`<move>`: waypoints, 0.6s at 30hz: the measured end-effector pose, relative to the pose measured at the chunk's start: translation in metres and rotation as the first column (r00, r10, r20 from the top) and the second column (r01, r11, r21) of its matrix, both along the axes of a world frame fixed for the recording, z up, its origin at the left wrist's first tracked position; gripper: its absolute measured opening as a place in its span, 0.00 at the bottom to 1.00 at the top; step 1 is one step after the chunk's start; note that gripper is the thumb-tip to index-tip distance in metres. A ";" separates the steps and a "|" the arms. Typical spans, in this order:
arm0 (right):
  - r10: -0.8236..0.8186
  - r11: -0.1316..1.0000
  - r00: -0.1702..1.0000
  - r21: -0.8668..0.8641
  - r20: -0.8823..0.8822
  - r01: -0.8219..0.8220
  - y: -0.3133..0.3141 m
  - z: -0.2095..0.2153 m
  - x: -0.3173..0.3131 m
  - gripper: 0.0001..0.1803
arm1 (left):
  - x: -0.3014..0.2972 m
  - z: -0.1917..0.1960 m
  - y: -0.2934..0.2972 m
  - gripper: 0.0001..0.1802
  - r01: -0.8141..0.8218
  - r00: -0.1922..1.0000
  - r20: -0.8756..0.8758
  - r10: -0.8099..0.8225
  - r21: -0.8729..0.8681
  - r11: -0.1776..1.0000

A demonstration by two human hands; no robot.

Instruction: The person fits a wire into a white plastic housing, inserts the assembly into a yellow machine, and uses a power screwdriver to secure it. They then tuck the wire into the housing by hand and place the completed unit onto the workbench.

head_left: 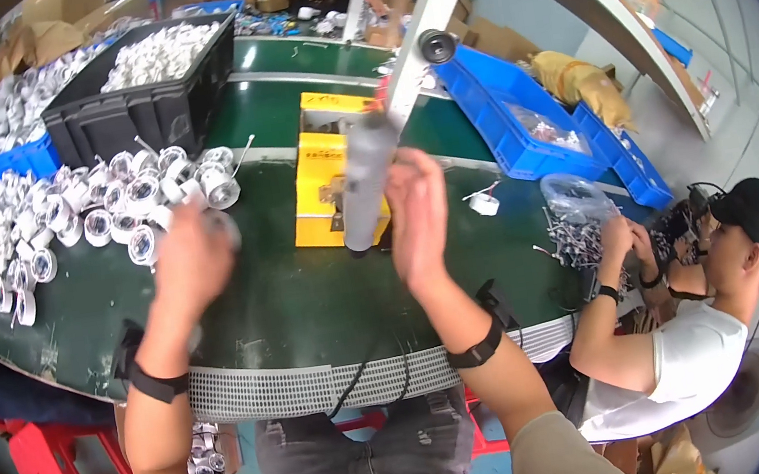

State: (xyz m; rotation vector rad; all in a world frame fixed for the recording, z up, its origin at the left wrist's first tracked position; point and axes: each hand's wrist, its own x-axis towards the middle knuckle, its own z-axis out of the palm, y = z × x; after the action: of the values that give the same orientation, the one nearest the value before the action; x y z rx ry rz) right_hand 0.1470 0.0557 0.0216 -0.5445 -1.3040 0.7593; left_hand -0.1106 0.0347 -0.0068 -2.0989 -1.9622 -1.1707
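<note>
My left hand (192, 261) is smeared by motion at the near edge of a pile of white round lamp housings (143, 190). A blurred whitish shape is beside its fingers; whether they hold it is unclear. My right hand (420, 222) is raised with its fingers stretched upward and slightly curved, right beside a grey cylindrical electric screwdriver (366, 181). The screwdriver stands nearly upright, and no grip on it shows. Behind it sits a yellow box-shaped fixture (311, 188) with metal parts on its front, partly hidden by the tool.
A black bin (128, 117) full of small white parts stands far left. Blue trays (506, 137) lie at the right. A small white wired part (484, 204) rests on the green table (293, 312). At right, a co-worker (674, 331) handles pieces by a wire-lead heap (577, 238).
</note>
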 end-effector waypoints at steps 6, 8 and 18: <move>-0.758 0.352 -0.021 0.437 0.651 0.828 0.064 -0.040 0.179 0.29 | -0.012 0.037 0.007 0.23 -0.196 0.967 0.194 0.165 0.152 0.969; -0.546 0.396 0.054 0.200 0.836 0.896 0.060 -0.049 0.196 0.27 | -0.004 0.038 -0.001 0.14 0.203 0.945 0.293 -0.147 -0.173 0.964; -0.412 0.911 0.805 0.226 0.427 0.346 -0.009 -0.021 0.079 0.20 | 0.071 0.005 -0.025 0.23 0.978 0.175 0.958 -0.226 -0.141 0.156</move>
State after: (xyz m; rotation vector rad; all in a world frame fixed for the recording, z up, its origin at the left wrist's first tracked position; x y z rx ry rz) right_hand 0.2260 0.0467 0.0011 -0.8841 -1.6085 0.1960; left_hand -0.0394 0.0097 -0.0017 -4.0723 -1.7513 -1.8305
